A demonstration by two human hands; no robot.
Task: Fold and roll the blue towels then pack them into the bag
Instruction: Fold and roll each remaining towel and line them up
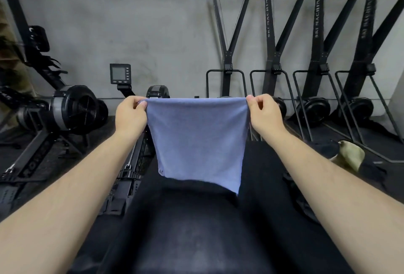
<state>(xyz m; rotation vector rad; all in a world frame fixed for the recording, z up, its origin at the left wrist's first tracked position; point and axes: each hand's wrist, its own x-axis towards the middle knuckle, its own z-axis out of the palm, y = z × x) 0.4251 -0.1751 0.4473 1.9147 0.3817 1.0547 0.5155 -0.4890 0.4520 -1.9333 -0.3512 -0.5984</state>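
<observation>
A blue towel [196, 138] hangs in the air in front of me, stretched flat between both hands. My left hand [130, 116] pinches its top left corner. My right hand [263, 114] pinches the top right corner. The towel's lower edge dangles just above a black padded bench [192, 230] that runs from me toward the wall. No other towel shows in this view.
Rowing machines [72, 107] stand on the dark floor at the left. Several ski machines [271, 55] lean on the grey wall at the right. A black and beige bag [347, 155] lies on the floor to the right of the bench.
</observation>
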